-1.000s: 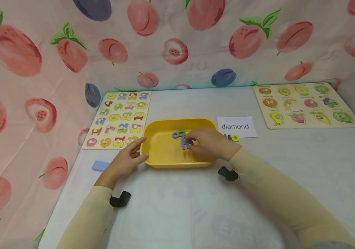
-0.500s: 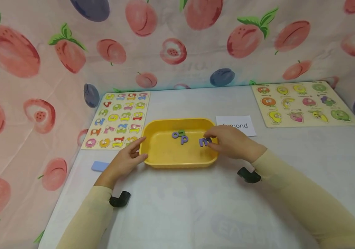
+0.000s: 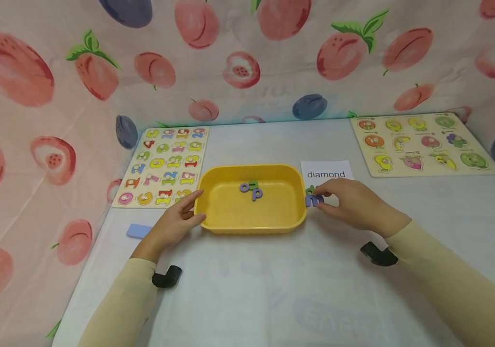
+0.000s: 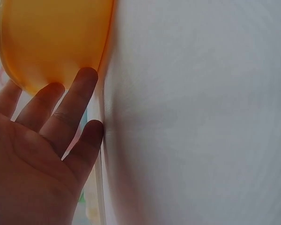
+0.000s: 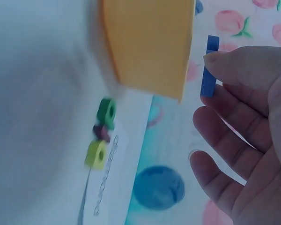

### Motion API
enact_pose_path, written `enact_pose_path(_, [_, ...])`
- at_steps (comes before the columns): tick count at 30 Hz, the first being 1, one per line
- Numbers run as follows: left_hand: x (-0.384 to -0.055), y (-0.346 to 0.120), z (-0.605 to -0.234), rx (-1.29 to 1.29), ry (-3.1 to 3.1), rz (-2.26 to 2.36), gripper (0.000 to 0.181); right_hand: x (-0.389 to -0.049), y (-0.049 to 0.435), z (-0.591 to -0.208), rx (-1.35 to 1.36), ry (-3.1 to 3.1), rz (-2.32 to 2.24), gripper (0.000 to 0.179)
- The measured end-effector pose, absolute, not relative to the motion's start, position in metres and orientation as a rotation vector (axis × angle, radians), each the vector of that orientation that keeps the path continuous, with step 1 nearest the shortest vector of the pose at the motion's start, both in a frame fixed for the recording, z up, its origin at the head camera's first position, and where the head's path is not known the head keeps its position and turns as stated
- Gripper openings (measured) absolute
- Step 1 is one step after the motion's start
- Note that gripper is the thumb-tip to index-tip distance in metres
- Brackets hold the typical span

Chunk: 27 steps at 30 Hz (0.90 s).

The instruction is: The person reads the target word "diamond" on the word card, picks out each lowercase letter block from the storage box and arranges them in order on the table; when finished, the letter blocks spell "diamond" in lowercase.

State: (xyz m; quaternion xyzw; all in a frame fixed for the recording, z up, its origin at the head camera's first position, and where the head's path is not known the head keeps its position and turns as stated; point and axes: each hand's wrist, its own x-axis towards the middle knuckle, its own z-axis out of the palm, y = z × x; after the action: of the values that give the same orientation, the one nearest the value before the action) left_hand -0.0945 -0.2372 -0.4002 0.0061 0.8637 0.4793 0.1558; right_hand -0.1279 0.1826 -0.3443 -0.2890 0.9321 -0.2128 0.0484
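My right hand [image 3: 355,205] pinches a purple letter m [image 3: 314,200] between thumb and fingertips, just right of the yellow tray [image 3: 234,229]. In the right wrist view the letter m [image 5: 209,70] shows edge-on, held above the table. Below it a green letter [image 5: 106,112], a dark red letter [image 5: 102,133] and a yellow letter [image 5: 96,154] lie in a row beside the white card [image 3: 325,168] printed "diamond". My left hand [image 3: 171,226] touches the tray's left end, its fingers spread and nearly straight against the outer wall. Inside the tray lie a purple o [image 3: 244,187], a green letter [image 3: 253,185] and a purple p-shaped letter [image 3: 257,194].
A number puzzle board [image 3: 156,166] lies behind my left hand, and a fruit puzzle board [image 3: 422,144] at the back right. A light blue block [image 3: 138,231] sits beside my left wrist. A fruit-printed cloth [image 3: 269,53] hangs along the back and side of the table.
My right hand has lifted the purple m out of the tray and carried it right, past the rim, towards the letters by the card. My left hand stays at the tray.
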Motion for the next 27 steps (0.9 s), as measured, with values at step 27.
enact_pose_path(27, [-0.095, -0.238, -0.404, -0.010, 2.487, 1.345, 0.072, -0.153, 0.244, -0.375, -0.580, 2.864, -0.613, 0.031])
